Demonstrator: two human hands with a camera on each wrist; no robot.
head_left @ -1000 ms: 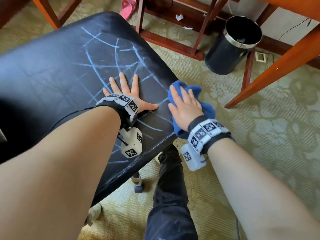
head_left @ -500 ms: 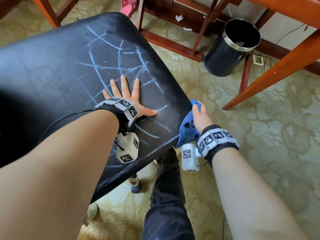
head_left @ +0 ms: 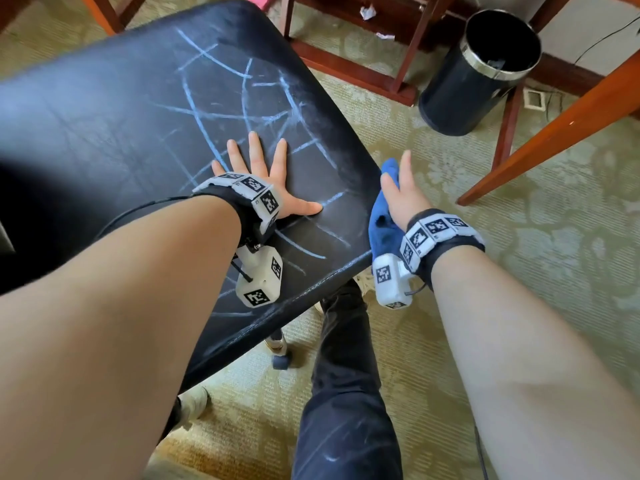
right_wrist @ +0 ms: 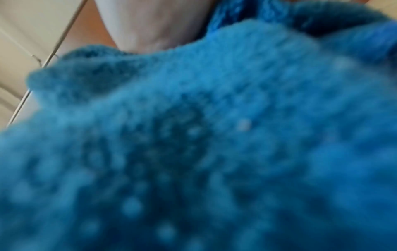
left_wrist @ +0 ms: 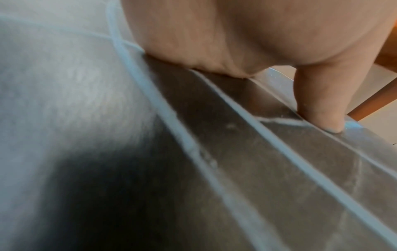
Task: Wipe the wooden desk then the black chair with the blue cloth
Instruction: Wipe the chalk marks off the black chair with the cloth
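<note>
- Black chair (head_left: 104, 116) seat covered in pale chalk lines; open carpet (head_left: 519, 271) past its right edge.
- Left hand (head_left: 266, 188) flat on seat, fingers spread, holding nothing.
- Right hand (head_left: 401, 199) pressing blue cloth (head_left: 381, 230) against seat's right edge; fingers mostly hidden, grip hard to tell.
- One black bin (head_left: 481, 71) beside desk legs (head_left: 554, 133).
- Right wrist view: only blurry cloth.

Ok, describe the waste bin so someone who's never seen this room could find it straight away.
Start at the black chair scrawled with pale blue chalk lines, then look past its far right corner to the patterned carpet beneath the wooden desk legs. The waste bin stands upright there: a round, dark container with a shiny silver rim, the only cylinder among straight reddish wood.
</note>
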